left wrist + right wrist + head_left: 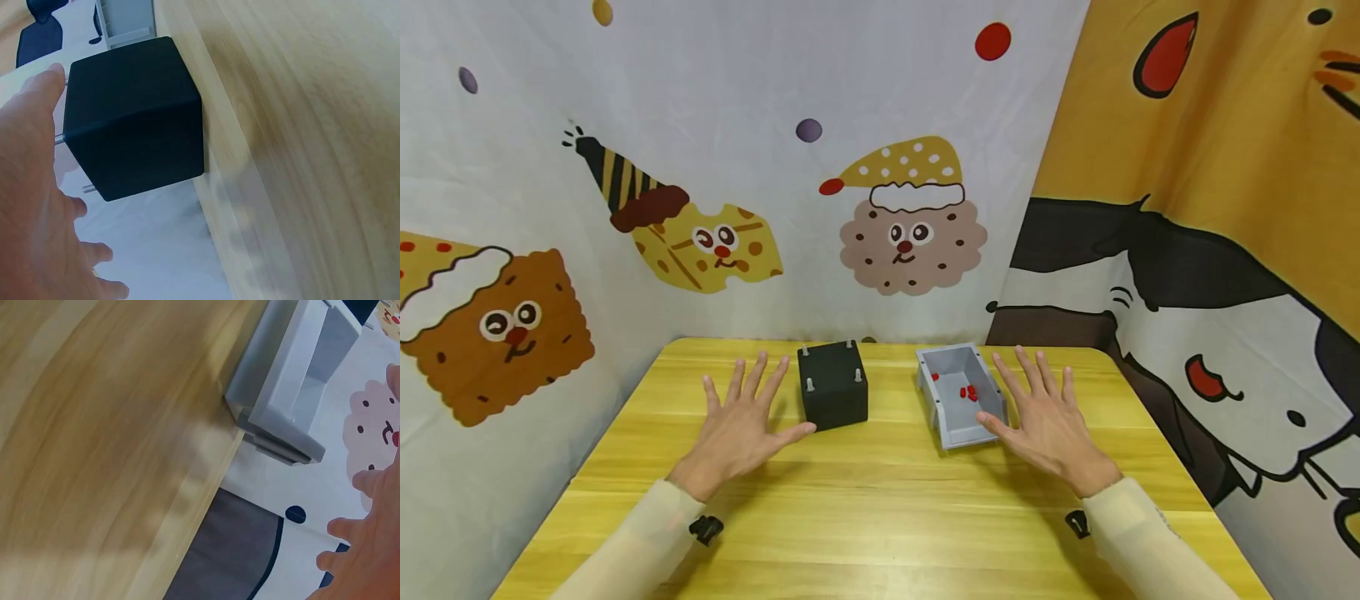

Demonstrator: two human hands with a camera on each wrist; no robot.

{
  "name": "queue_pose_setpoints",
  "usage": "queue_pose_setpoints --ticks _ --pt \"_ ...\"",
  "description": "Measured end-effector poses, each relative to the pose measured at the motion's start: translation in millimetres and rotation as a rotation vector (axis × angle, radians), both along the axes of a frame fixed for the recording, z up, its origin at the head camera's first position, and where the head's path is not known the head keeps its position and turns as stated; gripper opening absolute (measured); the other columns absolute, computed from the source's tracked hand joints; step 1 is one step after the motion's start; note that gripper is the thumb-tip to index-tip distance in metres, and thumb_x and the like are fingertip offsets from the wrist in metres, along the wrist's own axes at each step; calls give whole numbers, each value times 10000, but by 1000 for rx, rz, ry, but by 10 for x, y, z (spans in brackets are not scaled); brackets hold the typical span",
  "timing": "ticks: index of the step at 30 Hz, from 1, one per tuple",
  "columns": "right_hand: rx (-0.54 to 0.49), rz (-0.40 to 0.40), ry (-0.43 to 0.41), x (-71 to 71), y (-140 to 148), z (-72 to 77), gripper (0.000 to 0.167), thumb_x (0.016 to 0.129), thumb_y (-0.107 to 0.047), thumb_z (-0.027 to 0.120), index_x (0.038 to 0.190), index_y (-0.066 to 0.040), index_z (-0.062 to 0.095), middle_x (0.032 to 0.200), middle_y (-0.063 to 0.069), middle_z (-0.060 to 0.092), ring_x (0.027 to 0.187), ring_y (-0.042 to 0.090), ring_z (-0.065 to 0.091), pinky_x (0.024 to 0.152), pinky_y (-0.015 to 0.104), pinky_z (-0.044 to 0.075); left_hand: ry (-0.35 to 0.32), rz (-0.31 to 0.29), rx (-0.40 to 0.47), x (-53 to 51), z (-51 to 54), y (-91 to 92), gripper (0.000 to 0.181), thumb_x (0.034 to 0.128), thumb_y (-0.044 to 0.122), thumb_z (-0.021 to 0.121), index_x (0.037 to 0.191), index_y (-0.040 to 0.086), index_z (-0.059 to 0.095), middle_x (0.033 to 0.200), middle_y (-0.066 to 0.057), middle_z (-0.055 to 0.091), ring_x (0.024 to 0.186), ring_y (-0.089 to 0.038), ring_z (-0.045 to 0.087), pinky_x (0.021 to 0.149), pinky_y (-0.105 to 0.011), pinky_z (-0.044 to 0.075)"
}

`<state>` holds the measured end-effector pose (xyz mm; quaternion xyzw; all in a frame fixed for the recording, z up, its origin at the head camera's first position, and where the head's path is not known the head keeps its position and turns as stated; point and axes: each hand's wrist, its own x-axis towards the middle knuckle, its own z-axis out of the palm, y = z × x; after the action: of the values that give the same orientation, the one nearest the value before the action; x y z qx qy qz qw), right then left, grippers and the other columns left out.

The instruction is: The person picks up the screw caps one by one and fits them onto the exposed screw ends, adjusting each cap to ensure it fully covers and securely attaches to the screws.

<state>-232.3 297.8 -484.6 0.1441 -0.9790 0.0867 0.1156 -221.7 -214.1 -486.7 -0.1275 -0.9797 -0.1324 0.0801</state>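
Note:
My left hand (737, 435) is held over the table with its fingers spread, just left of a black block (833, 387). Metal pins (810, 384) stand up near the corners of the block's top. My right hand (1047, 425), also with spread fingers, is at the right side of a grey open bin (953, 433). Several small red pieces (972, 392) lie on the bin's floor. Neither hand holds anything. In the left wrist view the black block (134, 119) appears beside the thumb; the right wrist view shows the grey bin (281, 394) beyond the fingers.
Block and bin stand on a wood-grain table (865, 517), near its back edge, with a gap between them. Behind hangs a white curtain (760, 75) with cartoon prints; a yellow printed cloth (1097, 125) is at the right. A small black device (706, 529) is at the left wrist.

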Motion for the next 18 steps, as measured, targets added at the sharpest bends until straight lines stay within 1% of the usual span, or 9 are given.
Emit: queue_pose_setpoints --ticks 4,9,13,18 --pt "-16 11 -9 -6 -31 8 998 1094 -748 644 1882 -270 262 1953 220 189 1793 593 153 1366 937 84 8 -14 19 -5 0 26 1153 1013 896 647 1895 311 189 1970 -187 138 1788 -610 159 1283 -1024 28" --pt "-31 23 -10 -25 -62 2 944 1120 -711 635 1874 -257 293 1935 232 229 1784 601 171 1359 943 103 12 -38 26 -13 -8 72 1142 1017 873 675 1889 285 229 1962 -195 178 1783 -600 198 1284 -1020 81" --pt "-35 29 0 -31 -84 -5 921 1129 -684 643 1870 -253 306 1923 239 252 1771 608 198 1369 925 125 18 -56 30 -21 -27 104 1131 1023 852 689 1891 303 214 1955 -197 210 1785 -583 219 1314 -991 104" --pt "-49 43 20 -57 -100 -9 887 1141 -638 661 1855 -212 351 1908 248 285 1756 613 231 1380 903 150 26 -76 37 -58 -32 140 1117 1030 848 686 1891 321 208 1955 -184 219 1790 -558 231 1346 -952 147"
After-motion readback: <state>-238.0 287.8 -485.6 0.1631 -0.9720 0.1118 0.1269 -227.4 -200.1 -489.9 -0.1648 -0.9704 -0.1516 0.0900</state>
